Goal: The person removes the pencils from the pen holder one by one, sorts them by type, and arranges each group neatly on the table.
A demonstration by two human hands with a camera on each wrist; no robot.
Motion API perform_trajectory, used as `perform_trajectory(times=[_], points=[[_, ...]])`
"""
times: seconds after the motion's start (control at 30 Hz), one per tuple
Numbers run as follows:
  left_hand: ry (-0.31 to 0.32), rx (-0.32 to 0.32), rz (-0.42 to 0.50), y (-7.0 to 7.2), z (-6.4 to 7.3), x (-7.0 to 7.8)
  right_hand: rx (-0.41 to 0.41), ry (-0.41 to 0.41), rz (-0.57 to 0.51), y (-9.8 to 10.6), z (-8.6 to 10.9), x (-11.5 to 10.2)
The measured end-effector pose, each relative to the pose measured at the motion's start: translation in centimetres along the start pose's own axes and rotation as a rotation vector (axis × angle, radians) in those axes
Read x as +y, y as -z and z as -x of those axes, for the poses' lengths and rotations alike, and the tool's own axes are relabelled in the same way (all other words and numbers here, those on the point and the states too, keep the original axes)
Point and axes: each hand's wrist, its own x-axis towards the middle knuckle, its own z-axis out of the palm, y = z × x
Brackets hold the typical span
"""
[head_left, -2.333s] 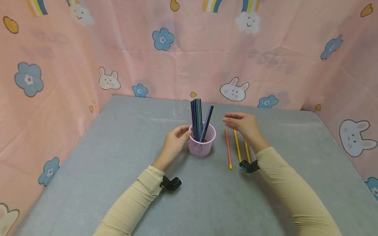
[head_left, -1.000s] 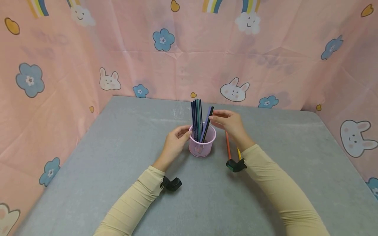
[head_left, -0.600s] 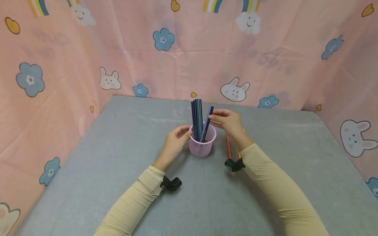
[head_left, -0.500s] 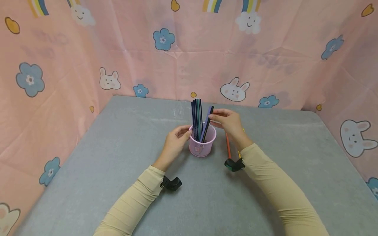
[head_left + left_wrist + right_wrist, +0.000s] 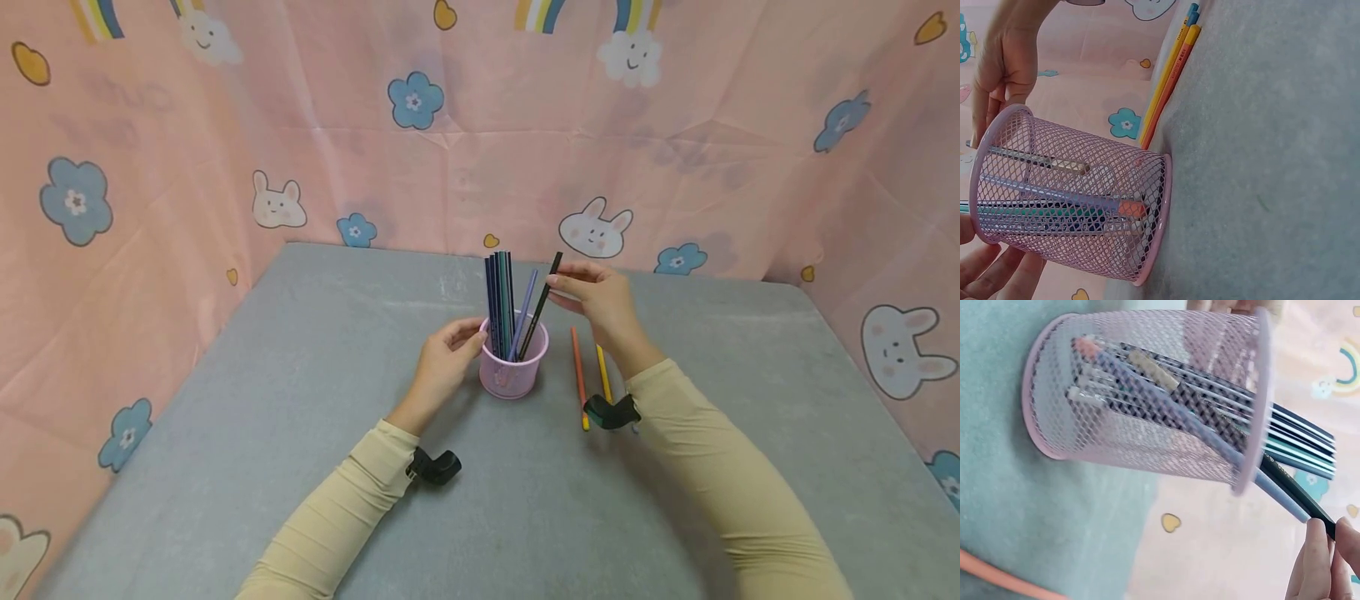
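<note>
A pink mesh pencil cup (image 5: 510, 382) stands upright on the grey table. My left hand (image 5: 444, 362) holds its left side, thumb and fingers at the rim. From the right, my right hand (image 5: 607, 307) pinches the upper end of a black pencil (image 5: 542, 305) between thumb and fingers. This pencil leans to the right; its tan lower end (image 5: 1157, 372) is inside the cup, raised off the bottom. A purple pencil (image 5: 524, 312) leans beside it. Several dark and teal pencils (image 5: 498, 300) stand bunched at the cup's left side.
Right of the cup, an orange pencil (image 5: 578, 371) and yellow pencils (image 5: 1165, 72) lie on the table (image 5: 360, 533), partly behind the right wrist's black camera (image 5: 611, 412). Another black camera (image 5: 437, 468) sits on the left wrist. A pink patterned cloth (image 5: 495, 167) hangs around the table.
My right hand came left to the cup and took hold of the black pencil. It has since moved up and right, drawing that pencil upward, away from the purple one. The left hand stayed still.
</note>
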Motion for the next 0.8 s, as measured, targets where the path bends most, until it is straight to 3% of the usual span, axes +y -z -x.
perform_trajectory(times=[0.27, 0.5, 0.8], points=[[-0.011, 0.007, -0.004, -0.1, 0.1, 0.1, -0.022, 0.054, -0.124, 1.3, 0.4, -2.0], [0.003, 0.005, -0.009, -0.1, 0.2, 0.1, 0.012, 0.085, -0.285, 2.4, 1.0, -3.9], [0.005, 0.008, -0.013, -0.1, 0.1, 0.0, 0.009, 0.129, -0.301, 4.0, 2.0, -5.4]])
